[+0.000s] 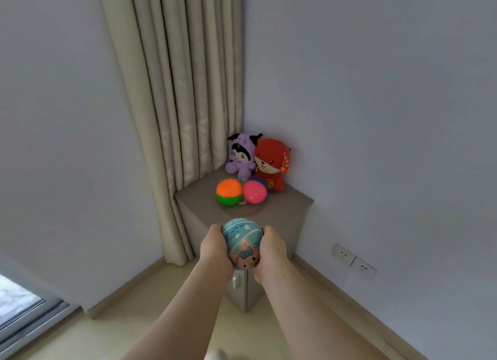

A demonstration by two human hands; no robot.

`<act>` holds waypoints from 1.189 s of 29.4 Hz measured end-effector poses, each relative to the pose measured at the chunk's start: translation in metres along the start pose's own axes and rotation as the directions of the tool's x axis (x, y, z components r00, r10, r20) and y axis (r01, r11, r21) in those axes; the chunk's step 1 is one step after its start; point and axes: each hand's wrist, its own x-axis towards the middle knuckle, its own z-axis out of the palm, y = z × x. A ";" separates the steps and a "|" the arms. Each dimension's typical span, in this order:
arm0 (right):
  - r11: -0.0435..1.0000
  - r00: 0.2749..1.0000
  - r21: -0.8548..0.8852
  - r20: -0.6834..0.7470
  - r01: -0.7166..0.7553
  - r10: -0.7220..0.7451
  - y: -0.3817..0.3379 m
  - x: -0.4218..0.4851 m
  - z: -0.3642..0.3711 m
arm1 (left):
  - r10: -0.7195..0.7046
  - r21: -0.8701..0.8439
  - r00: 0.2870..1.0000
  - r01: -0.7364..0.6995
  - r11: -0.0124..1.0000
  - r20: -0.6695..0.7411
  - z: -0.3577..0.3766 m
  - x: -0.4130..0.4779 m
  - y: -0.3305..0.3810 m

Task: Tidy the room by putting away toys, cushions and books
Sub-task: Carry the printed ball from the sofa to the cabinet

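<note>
A light blue ball printed with a cartoon face is held between both my hands in front of a grey corner cabinet. My left hand grips its left side and my right hand grips its right side. On the cabinet top sit an orange and green spiky ball, a pink spiky ball, a purple plush toy and a red plush fox at the back, near the corner.
A beige curtain hangs left of the cabinet, down to the floor. White walls meet behind the toys. Two wall sockets sit low on the right wall. A sliding door frame is at the lower left.
</note>
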 end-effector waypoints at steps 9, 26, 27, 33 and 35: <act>1.000 1.000 0.011 0.028 0.004 -0.004 -0.076 0.142 0.051 | -0.112 0.118 0.965 0.086 0.989 0.237 0.085 0.153 0.055; 0.896 0.961 -0.347 -0.118 -0.277 0.251 -0.131 0.332 0.104 | 0.233 0.729 0.949 -0.313 0.608 0.213 0.131 0.324 0.100; 0.888 0.961 -0.368 -0.123 -0.276 0.248 -0.133 0.339 0.102 | 0.252 0.749 0.946 -0.316 0.583 0.203 0.128 0.328 0.097; 0.792 0.940 -0.507 -0.163 -0.342 0.301 -0.126 0.384 0.088 | 0.311 0.714 0.950 -0.232 0.661 0.021 0.127 0.356 0.067; 0.767 0.933 -0.533 -0.167 -0.356 0.317 -0.122 0.388 0.084 | 0.376 0.708 0.927 -0.262 0.656 -0.005 0.130 0.356 0.059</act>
